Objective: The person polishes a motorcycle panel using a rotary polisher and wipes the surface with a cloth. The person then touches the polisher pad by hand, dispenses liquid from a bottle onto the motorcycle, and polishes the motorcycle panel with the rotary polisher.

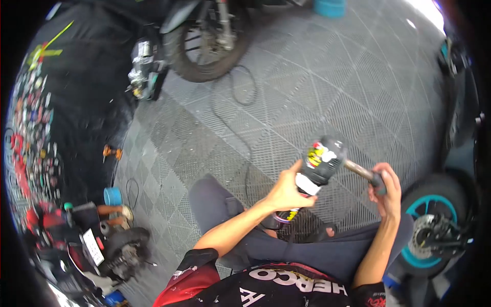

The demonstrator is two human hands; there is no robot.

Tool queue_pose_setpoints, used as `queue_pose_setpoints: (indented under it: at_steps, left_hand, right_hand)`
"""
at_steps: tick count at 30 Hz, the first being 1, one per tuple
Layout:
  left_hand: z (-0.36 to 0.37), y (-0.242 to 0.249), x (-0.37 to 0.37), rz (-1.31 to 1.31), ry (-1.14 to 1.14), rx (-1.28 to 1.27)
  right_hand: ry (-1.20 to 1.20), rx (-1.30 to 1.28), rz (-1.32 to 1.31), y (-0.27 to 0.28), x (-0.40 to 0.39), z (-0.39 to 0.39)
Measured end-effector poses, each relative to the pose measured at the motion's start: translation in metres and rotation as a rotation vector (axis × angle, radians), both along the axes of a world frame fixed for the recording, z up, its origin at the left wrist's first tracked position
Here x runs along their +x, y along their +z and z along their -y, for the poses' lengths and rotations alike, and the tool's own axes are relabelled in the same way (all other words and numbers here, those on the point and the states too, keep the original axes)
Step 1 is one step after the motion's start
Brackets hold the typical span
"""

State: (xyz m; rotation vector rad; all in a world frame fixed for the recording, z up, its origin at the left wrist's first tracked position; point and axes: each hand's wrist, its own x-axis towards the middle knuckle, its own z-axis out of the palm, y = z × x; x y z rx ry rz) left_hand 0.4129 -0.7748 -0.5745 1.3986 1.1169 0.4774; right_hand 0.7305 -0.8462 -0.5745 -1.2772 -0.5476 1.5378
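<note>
My left hand (292,190) is wrapped round the pale middle band of a black, roughly cylindrical object with yellow, red and white stickers (322,158). The object leans over my lap, its wide black end pointing away from me. At its lower end, yellow lettering and a purplish ring show below my hand. My right hand (387,189) is closed on the dark end of a metal rod (360,169). The rod's other end meets the side of the black object's wide end. What kind of object this is, I cannot tell.
Grey floor tiles (286,102) surround my crossed legs. A dark cable (227,125) loops ahead. Motorcycle wheels stand in front (197,51) and close on my right (429,220). A red and black motorcycle (76,245) is at left, near an orange drill (112,152) and blue container (112,196).
</note>
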Motion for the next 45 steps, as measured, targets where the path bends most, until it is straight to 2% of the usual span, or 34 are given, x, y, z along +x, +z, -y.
queue_pose_setpoints:
  at_steps: [1, 2, 3, 4, 5, 7, 9, 12, 13, 16, 17, 20, 21, 24, 26, 28, 30, 31, 34, 37, 39, 41, 44, 45]
  left_hand:
    - [0.003, -0.006, 0.003, -0.005, 0.029, 0.036]
    - [0.004, -0.01, 0.004, -0.006, 0.053, 0.072]
    - [0.002, 0.011, 0.005, 0.042, 0.059, 0.038]
    - [0.0, 0.03, 0.007, 0.096, 0.061, 0.009]
    - [-0.004, 0.028, 0.004, 0.156, 0.034, 0.026]
    - [-0.007, 0.039, 0.006, 0.169, 0.052, 0.082]
    - [-0.015, 0.047, 0.012, 0.128, 0.081, 0.199]
    - [-0.021, 0.061, 0.011, 0.021, 0.114, 0.223]
    - [-0.022, 0.05, 0.012, 0.136, 0.126, 0.26]
    - [-0.022, 0.046, 0.007, 0.188, 0.106, 0.269]
    - [-0.023, 0.047, 0.005, 0.186, 0.11, 0.267]
    - [-0.025, 0.043, -0.005, 0.145, 0.111, 0.27]
    - [-0.027, 0.041, -0.007, 0.125, 0.109, 0.287]
    - [-0.028, 0.046, -0.01, 0.087, 0.119, 0.308]
    - [-0.031, 0.05, -0.009, 0.062, 0.109, 0.316]
    - [-0.036, 0.049, -0.007, 0.116, 0.097, 0.349]
    - [-0.041, 0.04, -0.005, 0.126, 0.099, 0.4]
    - [-0.044, 0.036, -0.005, 0.138, 0.089, 0.408]
    - [-0.049, 0.033, -0.006, 0.142, 0.057, 0.351]
    - [-0.051, 0.032, -0.007, 0.15, 0.061, 0.36]
    - [-0.052, 0.031, -0.008, 0.103, 0.06, 0.362]
    - [-0.054, 0.029, -0.01, 0.109, 0.042, 0.35]
    - [-0.054, 0.021, -0.007, 0.119, 0.036, 0.35]
    - [-0.054, 0.025, -0.008, 0.117, 0.031, 0.353]
  right_hand:
    - [0.033, 0.057, 0.073, 0.008, 0.006, 0.005]
    - [0.037, 0.299, 0.335, 0.016, 0.005, 0.009]
    - [0.103, 0.505, 0.486, 0.018, 0.013, 0.004]
    - [0.079, 0.57, 0.433, 0.03, 0.008, -0.004]
    - [0.059, 0.635, 0.379, 0.041, 0.004, -0.012]
    - [-0.134, 0.446, -0.141, 0.076, -0.031, -0.007]
    - [0.006, 0.186, -0.055, 0.068, 0.004, -0.007]
    - [-0.054, 0.359, 0.181, 0.058, 0.003, -0.01]
    - [-0.182, 0.524, 0.289, 0.053, -0.015, -0.016]
    - [-0.189, 0.477, 0.102, 0.084, -0.032, -0.02]
    - [-0.057, 0.355, -0.003, 0.088, -0.021, -0.018]
    - [0.158, 0.296, -0.036, 0.036, 0.03, -0.015]
    - [0.115, 0.449, 0.15, 0.043, 0.005, -0.012]
    - [-0.027, 0.549, 0.238, 0.064, -0.039, -0.016]
    - [-0.016, 0.382, 0.018, 0.08, -0.037, -0.018]
    - [0.118, 0.283, 0.026, 0.059, 0.004, -0.025]
    - [0.138, 0.378, 0.135, 0.053, 0.01, -0.022]
    - [0.098, 0.575, 0.345, 0.061, -0.008, -0.021]
    - [0.012, 0.594, 0.297, 0.087, -0.032, -0.022]
    - [0.204, 0.282, 0.032, 0.034, 0.045, -0.028]
    - [0.138, 0.204, 0.118, 0.039, 0.038, -0.025]
    - [0.077, 0.531, 0.403, 0.045, 0.01, -0.024]
    - [-0.01, 0.595, 0.349, 0.047, 0.0, -0.022]
    - [-0.013, 0.477, 0.245, 0.051, 0.001, -0.019]
